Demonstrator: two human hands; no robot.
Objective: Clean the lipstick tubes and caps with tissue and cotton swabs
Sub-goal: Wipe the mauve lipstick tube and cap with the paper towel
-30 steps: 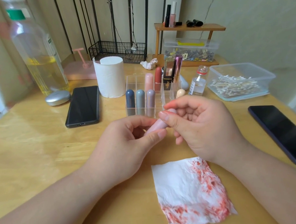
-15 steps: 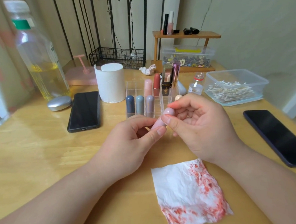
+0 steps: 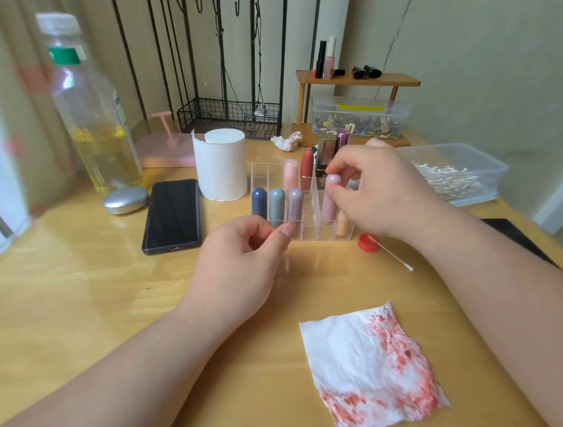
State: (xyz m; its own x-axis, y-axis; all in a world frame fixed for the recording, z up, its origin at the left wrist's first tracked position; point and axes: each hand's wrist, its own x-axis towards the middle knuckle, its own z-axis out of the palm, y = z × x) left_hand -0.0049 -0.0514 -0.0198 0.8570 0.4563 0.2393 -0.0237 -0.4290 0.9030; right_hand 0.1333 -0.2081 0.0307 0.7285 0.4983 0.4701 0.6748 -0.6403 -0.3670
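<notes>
Mauve-pink and round-topped, the plastic lipstick tube (image 3: 328, 205) stands upright in a near-right cell of the clear acrylic divided organiser (image 3: 311, 232). I read the right hand (image 3: 384, 193) as pinching the tube's top between thumb and fingertips, reaching in from the right. The left hand (image 3: 240, 262) sits just near and left of the organiser, low over the wooden bench (image 3: 75, 302). Its fingers are curled in toward the thumb with nothing in them that I can make out, and it is apart from the tube. A dark blue tube (image 3: 259, 203), a grey-blue tube (image 3: 277, 205) and a lilac tube (image 3: 294, 203) stand in the row to the left. A white cotton swab (image 3: 394, 258) lies on the bench right of the organiser, one end at a small red round cap (image 3: 365, 243). Nearest me, the white tissue square smeared red (image 3: 363, 360) lies flat, well apart from both hands.
</notes>
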